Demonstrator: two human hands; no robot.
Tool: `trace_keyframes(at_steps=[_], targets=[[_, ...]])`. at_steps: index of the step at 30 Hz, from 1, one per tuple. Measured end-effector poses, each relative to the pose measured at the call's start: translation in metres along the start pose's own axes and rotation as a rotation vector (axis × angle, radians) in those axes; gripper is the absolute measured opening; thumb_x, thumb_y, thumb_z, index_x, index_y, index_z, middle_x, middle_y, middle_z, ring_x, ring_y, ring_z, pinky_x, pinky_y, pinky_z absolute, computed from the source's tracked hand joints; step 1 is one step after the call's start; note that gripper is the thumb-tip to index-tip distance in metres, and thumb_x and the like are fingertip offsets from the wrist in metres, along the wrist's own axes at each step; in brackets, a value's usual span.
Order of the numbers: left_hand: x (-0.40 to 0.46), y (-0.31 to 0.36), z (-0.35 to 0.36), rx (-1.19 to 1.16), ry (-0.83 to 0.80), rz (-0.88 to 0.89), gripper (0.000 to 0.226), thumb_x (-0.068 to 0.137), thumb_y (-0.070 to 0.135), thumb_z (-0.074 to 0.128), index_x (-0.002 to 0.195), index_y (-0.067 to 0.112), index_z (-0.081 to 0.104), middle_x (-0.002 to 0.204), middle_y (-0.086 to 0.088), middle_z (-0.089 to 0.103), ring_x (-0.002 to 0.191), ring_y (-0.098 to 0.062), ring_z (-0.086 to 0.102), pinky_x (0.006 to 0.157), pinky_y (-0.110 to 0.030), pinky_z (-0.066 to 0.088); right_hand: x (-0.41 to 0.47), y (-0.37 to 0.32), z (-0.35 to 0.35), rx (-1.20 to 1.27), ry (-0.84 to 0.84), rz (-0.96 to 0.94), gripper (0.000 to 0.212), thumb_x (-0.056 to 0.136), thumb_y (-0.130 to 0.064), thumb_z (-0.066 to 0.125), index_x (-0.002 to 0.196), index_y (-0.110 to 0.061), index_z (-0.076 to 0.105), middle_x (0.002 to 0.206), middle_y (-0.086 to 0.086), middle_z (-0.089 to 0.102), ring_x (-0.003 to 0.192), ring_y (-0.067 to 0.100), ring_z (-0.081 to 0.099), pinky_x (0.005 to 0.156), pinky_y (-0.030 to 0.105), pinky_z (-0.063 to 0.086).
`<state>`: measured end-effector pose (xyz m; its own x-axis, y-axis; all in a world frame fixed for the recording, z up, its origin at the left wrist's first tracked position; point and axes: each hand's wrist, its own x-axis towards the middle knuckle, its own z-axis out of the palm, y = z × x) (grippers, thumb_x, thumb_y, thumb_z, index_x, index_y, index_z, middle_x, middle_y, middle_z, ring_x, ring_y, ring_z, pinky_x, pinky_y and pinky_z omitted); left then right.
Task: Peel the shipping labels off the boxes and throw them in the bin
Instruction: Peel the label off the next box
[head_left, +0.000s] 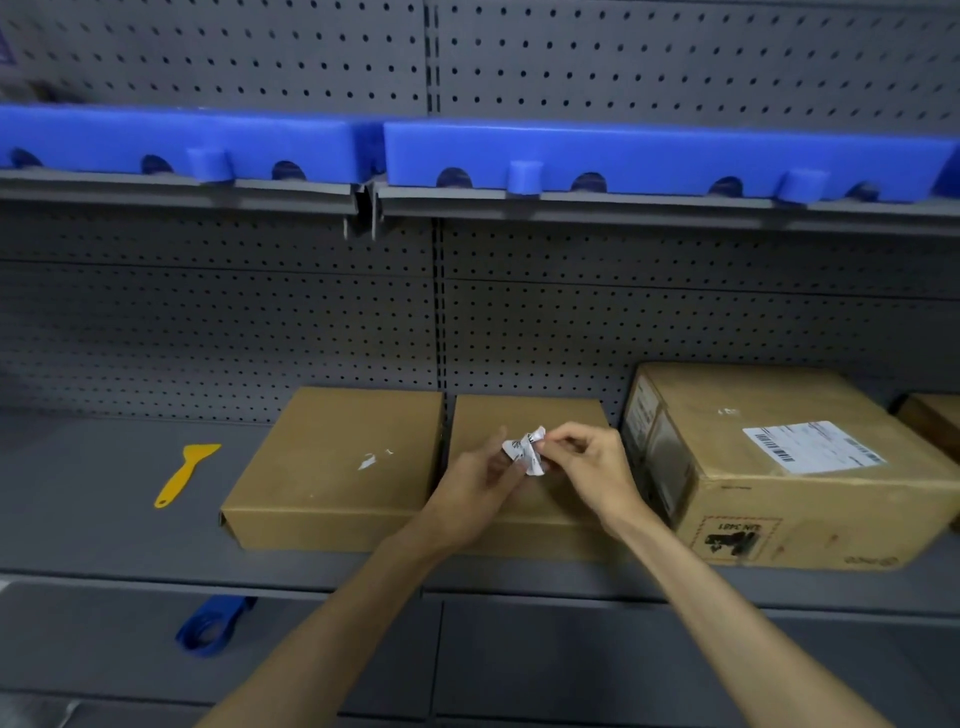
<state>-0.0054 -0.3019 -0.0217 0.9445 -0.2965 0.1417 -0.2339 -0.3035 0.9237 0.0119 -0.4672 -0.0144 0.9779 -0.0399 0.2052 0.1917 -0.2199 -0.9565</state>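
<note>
Up close, both hands together above the middle box (524, 415), over the grey shelf (104, 519). Crumpled label (527, 449) pinched between them: left hand (480, 486) with fingers curled round its lower edge, right hand (587, 467) with thumb and fingertips nipped on its upper corner. Peeled label thus held in the air, clear of the cardboard, not in any bin. Left box (337, 467) just beside the middle one, touching or nearly so, with small white scraps of paper stuck on its top. Big box (779, 467) at right, taller, carrying an intact white label with barcode (813, 447) on its top. Yellow scraper (184, 473) flat on the shelf, well apart to the left of the boxes. Blue trays (623, 150) lined along the upper shelf, before a pegboard (260, 312) back wall.
</note>
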Motion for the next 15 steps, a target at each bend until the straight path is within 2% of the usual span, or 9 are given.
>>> trace_keyframes(at_steps=[2,5,7,9,13,15], targets=[[0.001,-0.002,-0.001,0.054,0.038,0.026,0.06,0.096,0.024,0.059,0.148,0.011,0.032,0.091,0.014,0.07,0.087,0.005,0.065,0.08,-0.011,0.049,0.0,-0.002,0.0,0.035,-0.014,0.044,0.017,0.084,0.0,0.069,0.073,-0.011,0.075,0.062,0.002,0.068,0.058,0.009,0.058,0.061,0.016,0.047],[0.001,-0.001,-0.002,0.07,0.059,0.062,0.061,0.091,0.028,0.066,0.145,0.014,0.04,0.097,0.01,0.071,0.092,0.001,0.065,0.087,-0.016,0.05,-0.001,-0.009,0.0,0.084,-0.045,0.096,0.013,0.086,-0.001,0.067,0.084,-0.008,0.077,0.074,0.007,0.071,0.064,0.009,0.059,0.064,0.014,0.047],[0.003,-0.002,-0.005,0.182,0.037,0.132,0.049,0.09,0.034,0.065,0.136,0.026,0.051,0.098,0.013,0.067,0.091,-0.001,0.062,0.087,-0.022,0.051,-0.002,-0.012,0.0,0.064,-0.089,0.105,0.012,0.087,-0.004,0.067,0.089,-0.01,0.077,0.082,-0.001,0.074,0.072,0.003,0.064,0.07,0.008,0.047],[0.004,-0.006,-0.008,0.302,0.002,0.179,0.032,0.092,0.038,0.061,0.124,0.032,0.056,0.096,0.011,0.062,0.086,-0.006,0.059,0.08,-0.03,0.051,-0.003,-0.014,0.001,0.022,-0.156,0.122,0.014,0.09,-0.008,0.064,0.095,-0.009,0.077,0.086,-0.006,0.075,0.077,-0.003,0.065,0.074,0.005,0.046],[0.005,-0.012,-0.009,0.443,-0.018,0.238,0.013,0.098,0.038,0.051,0.109,0.03,0.053,0.089,0.014,0.056,0.077,0.002,0.055,0.067,-0.015,0.04,-0.005,-0.013,0.002,-0.046,-0.306,0.145,0.022,0.096,-0.016,0.056,0.099,-0.013,0.077,0.097,-0.009,0.076,0.096,-0.001,0.066,0.089,0.008,0.042],[0.007,-0.014,-0.009,0.524,0.011,0.279,0.014,0.099,0.035,0.048,0.109,0.026,0.054,0.092,0.011,0.056,0.077,-0.001,0.054,0.068,-0.018,0.041,-0.004,-0.012,0.002,-0.074,-0.32,0.133,0.02,0.095,-0.015,0.058,0.097,-0.013,0.078,0.098,-0.009,0.075,0.1,0.001,0.066,0.095,0.013,0.042]])
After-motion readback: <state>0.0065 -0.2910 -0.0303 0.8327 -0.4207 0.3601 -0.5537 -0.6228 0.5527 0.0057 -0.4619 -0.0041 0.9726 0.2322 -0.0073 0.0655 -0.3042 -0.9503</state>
